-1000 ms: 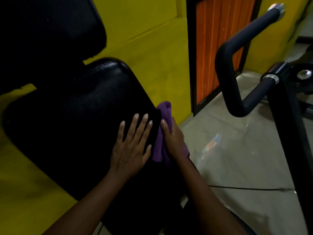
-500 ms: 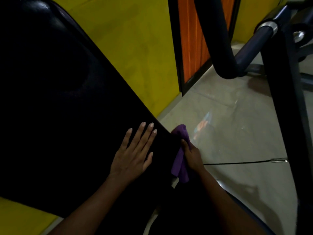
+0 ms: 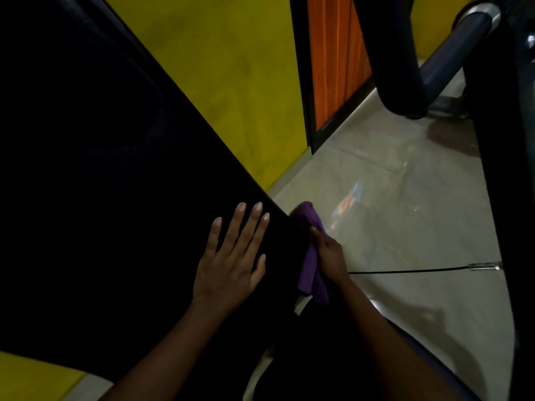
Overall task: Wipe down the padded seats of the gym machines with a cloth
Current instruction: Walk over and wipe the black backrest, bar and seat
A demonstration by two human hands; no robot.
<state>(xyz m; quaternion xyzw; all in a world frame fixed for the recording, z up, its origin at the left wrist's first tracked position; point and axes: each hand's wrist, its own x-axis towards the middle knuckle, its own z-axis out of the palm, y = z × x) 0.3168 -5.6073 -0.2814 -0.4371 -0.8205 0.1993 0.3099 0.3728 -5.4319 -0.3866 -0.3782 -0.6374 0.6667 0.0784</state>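
Purple cloth (image 3: 311, 256), clutched in our right hand (image 3: 330, 253), meets the pad (image 3: 115, 198) edge, so we should press evenly along it while our flat, relaxed left hand (image 3: 231, 261) steadies the top.

1. Cloth (image 3: 308, 264): purple, soft, bunched into 1 long fold. The right hand (image 3: 330, 253) grips it, with ends protruding above and below the grip, and presses it against the pad's right edge.
2. Padded seat (image 3: 115, 198): black, smooth, slanted. It lies left of the grip, touching the cloth.
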